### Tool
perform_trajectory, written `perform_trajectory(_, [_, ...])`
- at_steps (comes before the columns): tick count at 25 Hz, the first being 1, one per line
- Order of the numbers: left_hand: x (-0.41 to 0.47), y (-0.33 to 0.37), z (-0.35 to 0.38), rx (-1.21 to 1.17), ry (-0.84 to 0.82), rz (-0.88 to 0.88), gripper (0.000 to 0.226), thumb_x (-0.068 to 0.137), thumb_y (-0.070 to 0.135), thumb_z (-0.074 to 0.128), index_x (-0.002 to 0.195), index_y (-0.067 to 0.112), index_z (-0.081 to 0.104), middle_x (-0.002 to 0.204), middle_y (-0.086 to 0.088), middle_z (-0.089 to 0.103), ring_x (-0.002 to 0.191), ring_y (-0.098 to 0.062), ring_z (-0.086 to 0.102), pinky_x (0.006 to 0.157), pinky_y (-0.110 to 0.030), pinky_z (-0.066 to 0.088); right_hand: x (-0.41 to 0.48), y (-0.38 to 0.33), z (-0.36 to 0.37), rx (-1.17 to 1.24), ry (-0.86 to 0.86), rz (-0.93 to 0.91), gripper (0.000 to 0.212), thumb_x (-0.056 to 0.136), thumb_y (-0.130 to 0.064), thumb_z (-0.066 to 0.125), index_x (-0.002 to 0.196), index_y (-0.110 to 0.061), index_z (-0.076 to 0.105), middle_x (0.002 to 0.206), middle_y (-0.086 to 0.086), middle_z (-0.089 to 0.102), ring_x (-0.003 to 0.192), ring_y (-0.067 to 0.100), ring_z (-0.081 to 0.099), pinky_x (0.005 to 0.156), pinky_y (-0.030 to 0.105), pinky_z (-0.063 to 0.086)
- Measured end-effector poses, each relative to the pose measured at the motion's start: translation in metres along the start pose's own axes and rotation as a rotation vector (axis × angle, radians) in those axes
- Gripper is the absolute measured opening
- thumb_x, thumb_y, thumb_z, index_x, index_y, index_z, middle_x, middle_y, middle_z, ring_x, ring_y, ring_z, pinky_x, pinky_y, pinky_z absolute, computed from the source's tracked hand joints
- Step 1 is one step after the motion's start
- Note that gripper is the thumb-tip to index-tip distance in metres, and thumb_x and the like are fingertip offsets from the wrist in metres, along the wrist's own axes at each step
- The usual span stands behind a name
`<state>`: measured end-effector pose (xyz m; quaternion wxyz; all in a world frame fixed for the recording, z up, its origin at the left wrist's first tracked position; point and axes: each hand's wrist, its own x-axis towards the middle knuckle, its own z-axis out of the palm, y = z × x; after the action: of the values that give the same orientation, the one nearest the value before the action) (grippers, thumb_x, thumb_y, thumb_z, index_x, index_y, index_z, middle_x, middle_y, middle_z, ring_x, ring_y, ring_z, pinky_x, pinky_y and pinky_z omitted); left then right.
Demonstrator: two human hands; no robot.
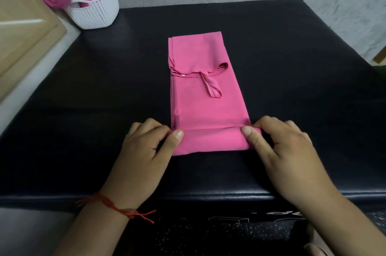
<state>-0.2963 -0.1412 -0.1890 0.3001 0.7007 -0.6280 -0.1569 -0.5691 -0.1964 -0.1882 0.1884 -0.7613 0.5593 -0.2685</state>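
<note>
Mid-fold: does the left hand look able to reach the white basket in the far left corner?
Probably yes. The left hand pinches the folded near edge of the pink cloth, so it must let go first. Only black tabletop lies between it and the basket at the back.

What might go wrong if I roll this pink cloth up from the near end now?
The loose strap lying across the pink cloth may bunch into the roll and leave a lump. The left hand and right hand pinch only the fold's ends, so its middle could sag or roll crooked.
</note>
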Motion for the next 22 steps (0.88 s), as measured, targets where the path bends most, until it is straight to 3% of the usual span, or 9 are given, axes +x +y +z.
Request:
perform_trajectory(2, [0.000,0.004,0.000,-0.053,0.075,-0.001,0.030,0.097,0.060,0.053,0.093,0.032,0.061,0.103,0.020,0.054,0.107,-0.006,0.050,0.089,-0.019,0.041,0.004,-0.002,-0.001,0.084,-0.017,0.033,0.041,0.101,-0.066,0.045,0.082,-0.031,0.055,0.073,-0.014,0.058,0.083,0.008,0.051,0.082,0.042,0.041])
perform_trajectory(4, [-0.003,0.009,0.000,-0.096,0.120,0.104,0.012,0.097,0.037,0.063,0.108,0.031,0.063,0.113,0.019,0.056,0.115,-0.011,0.053,0.095,-0.014,0.040,0.005,-0.004,-0.001,0.090,-0.010,0.044,0.046,0.099,-0.069,0.044,0.079,-0.028,0.054,0.074,-0.013,0.060,0.082,0.006,0.052,0.082,0.042,0.039])
perform_trajectory(7, [-0.009,0.009,-0.003,-0.027,0.084,0.279,0.025,0.096,0.009,0.068,0.115,0.026,0.072,0.116,0.019,0.060,0.117,-0.016,0.057,0.102,-0.018,0.040,0.006,-0.006,-0.002,0.098,-0.016,0.069,0.049,0.097,-0.072,0.042,0.077,-0.028,0.054,0.084,-0.024,0.061,0.084,0.004,0.051,0.081,0.040,0.037])
perform_trajectory(10, [-0.009,0.001,-0.007,-0.003,0.022,0.290,0.041,0.085,0.016,0.082,0.123,0.029,0.071,0.120,0.019,0.059,0.119,-0.015,0.057,0.106,-0.021,0.041,0.006,-0.009,-0.002,0.127,0.007,0.096,0.045,0.095,-0.073,0.044,0.076,-0.033,0.055,0.086,-0.028,0.061,0.087,0.002,0.051,0.082,0.042,0.040])
perform_trajectory(14, [-0.007,-0.003,-0.005,-0.031,0.001,0.247,0.044,0.085,0.028,0.083,0.126,0.037,0.070,0.121,0.021,0.059,0.120,-0.014,0.056,0.107,-0.031,0.044,0.000,-0.010,0.004,0.190,0.146,0.049,0.025,0.096,-0.060,0.061,0.092,-0.036,0.055,0.086,-0.016,0.060,0.085,0.007,0.058,0.082,0.047,0.049])
perform_trajectory(18, [-0.006,0.000,-0.007,-0.093,-0.009,0.146,0.042,0.086,0.036,0.080,0.125,0.044,0.070,0.123,0.022,0.061,0.125,-0.014,0.054,0.108,-0.038,0.045,-0.006,-0.007,0.003,0.168,0.188,-0.080,0.015,0.095,-0.045,0.071,0.097,-0.034,0.061,0.095,-0.020,0.060,0.088,0.013,0.059,0.075,0.032,0.047])
perform_trajectory(22, [-0.004,0.000,-0.006,-0.096,-0.015,0.095,0.041,0.089,0.044,0.076,0.128,0.045,0.067,0.120,0.027,0.062,0.122,-0.007,0.054,0.105,-0.031,0.045,-0.009,0.000,-0.001,0.034,0.087,-0.091,0.042,0.083,-0.053,0.079,0.119,-0.034,0.065,0.108,-0.023,0.062,0.097,0.014,0.057,0.084,0.042,0.051])
